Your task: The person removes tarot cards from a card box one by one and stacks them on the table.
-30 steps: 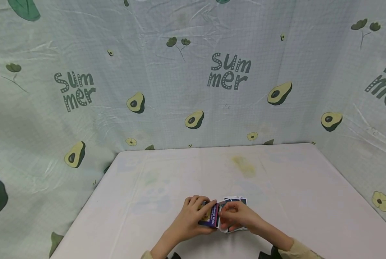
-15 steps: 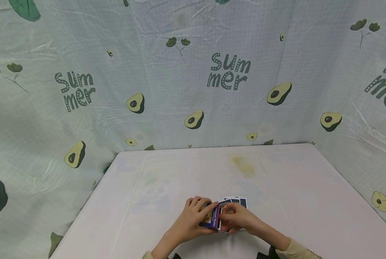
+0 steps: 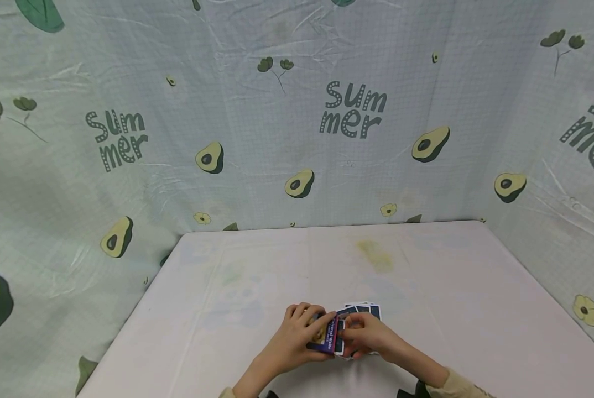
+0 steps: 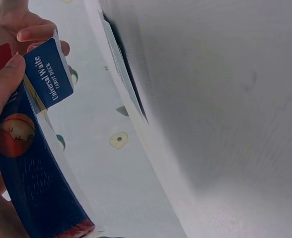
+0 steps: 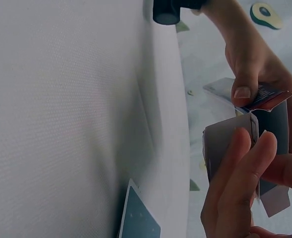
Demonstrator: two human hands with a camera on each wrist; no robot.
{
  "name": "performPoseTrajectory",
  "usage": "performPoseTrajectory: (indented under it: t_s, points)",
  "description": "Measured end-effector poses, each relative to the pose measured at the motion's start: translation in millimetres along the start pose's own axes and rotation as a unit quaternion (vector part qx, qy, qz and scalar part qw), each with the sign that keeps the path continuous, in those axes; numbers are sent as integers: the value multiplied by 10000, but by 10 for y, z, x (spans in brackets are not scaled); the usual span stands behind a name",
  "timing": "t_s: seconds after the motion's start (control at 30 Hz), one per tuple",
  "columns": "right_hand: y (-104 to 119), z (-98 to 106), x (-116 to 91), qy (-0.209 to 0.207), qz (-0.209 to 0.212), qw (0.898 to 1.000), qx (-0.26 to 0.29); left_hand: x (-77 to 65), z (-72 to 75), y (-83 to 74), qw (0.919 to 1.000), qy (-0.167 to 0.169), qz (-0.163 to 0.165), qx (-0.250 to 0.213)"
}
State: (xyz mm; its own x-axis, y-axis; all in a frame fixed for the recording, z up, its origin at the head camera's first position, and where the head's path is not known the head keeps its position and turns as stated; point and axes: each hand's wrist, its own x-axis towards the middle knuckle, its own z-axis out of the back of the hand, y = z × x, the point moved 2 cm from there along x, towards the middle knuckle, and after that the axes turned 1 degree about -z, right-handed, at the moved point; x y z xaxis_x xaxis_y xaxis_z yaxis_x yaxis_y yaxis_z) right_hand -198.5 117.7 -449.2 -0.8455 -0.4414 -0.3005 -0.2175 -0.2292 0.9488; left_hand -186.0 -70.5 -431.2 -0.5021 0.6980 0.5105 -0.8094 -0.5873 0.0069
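Note:
My left hand [image 3: 293, 336] grips a dark blue tarot card box [image 3: 327, 337], its fingers over the top and its thumb along the near side. In the left wrist view, the box [image 4: 34, 178] shows a round face picture, and its lettered end flap [image 4: 49, 72] stands folded out. My right hand [image 3: 369, 334] is at the box's right end, pinching a small stack of cards [image 5: 223, 144] against the opening. How far those cards sit inside the box is hidden by the fingers. Under and behind my right hand lie more cards [image 3: 374, 310], dark with white borders.
A white-covered table [image 3: 257, 265] extends ahead and to both sides. Behind it hangs a pale curtain [image 3: 257, 121] printed with avocados and lettering. In the left wrist view, loose cards [image 4: 121, 67] lie on the table surface.
The box in my left hand has shifted slightly right. My right fingers have closed in on its end, and a dark, white-edged card now shows there.

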Motion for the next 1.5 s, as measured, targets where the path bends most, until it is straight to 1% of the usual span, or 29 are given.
performPoseTrajectory:
  t_s: [0.27, 0.5, 0.67, 0.9, 1.03, 1.27, 1.5]
  points:
    - [-23, 34, -16, -52, 67, 10000, -6, -15, 8, 26, 10000, -5, 70, 13]
    - [-34, 66, -53, -109, 210, 9997, -63, -29, 0, 39, 9999, -95, 45, 136]
    - [-46, 111, -75, -183, 175, 9996, -137, -41, -5, 45, 9999, -39, 86, 63]
    - [-74, 173, -138, -263, 378, 9987, -238, -49, 14, 54, 9999, 36, 149, 81]
    - [-92, 216, -165, -258, 403, 9986, -245, -62, 20, 69, 9998, 28, 178, 119]
    - [-119, 291, -215, -148, 397, 9991, -98, -86, 21, 83, 9997, -26, 178, 141]
    - [-132, 346, -247, -383, 159, 9991, -128, -96, 15, 83, 9997, -32, 159, 161]
